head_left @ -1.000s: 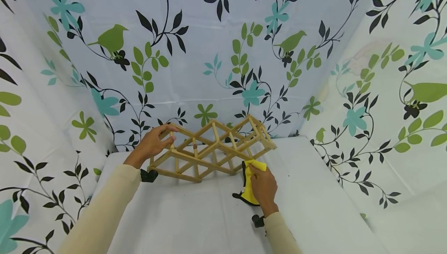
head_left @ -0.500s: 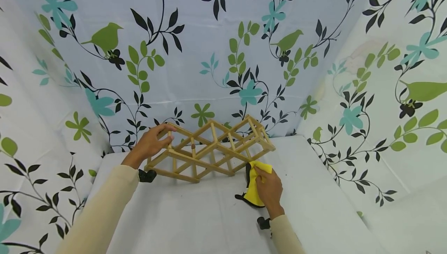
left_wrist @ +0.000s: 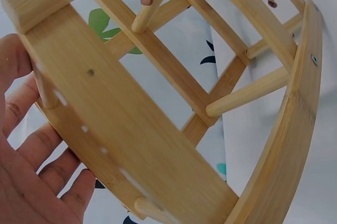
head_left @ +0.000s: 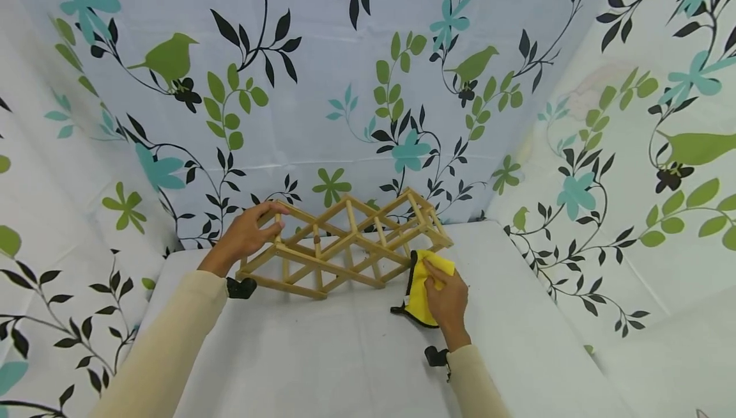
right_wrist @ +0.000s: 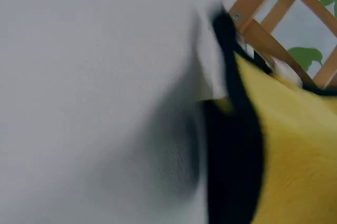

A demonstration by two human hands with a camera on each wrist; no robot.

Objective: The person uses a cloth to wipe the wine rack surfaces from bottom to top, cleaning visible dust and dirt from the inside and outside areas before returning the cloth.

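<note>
A wooden lattice rack point(head_left: 355, 236), made of crossed slats and round dowels, stands at the back of the white surface in the head view. At its left end my left hand point(head_left: 244, 239) grips the frame. The left wrist view shows that hand's fingers point(left_wrist: 39, 150) against the edge of a broad slat point(left_wrist: 131, 113). A yellow cloth point(head_left: 421, 306) with black edging hangs from my right hand point(head_left: 450, 303), pinched by the fingers near the rack's lower right part. Up close, the right wrist view has the blurred cloth point(right_wrist: 300, 150) in front of the rack; the right hand is hidden there.
A white cloth-like covering point(head_left: 345, 354) lies over the work surface. Behind it and at both sides hang patterned sheets point(head_left: 322, 117) with leaves, flowers and birds. Dark wrist-worn devices point(head_left: 241, 287) sit at both wrists.
My right hand and the yellow cloth have shifted slightly right, then up. The left hand keeps its hold on the rack, which stays in nearly the same place.
</note>
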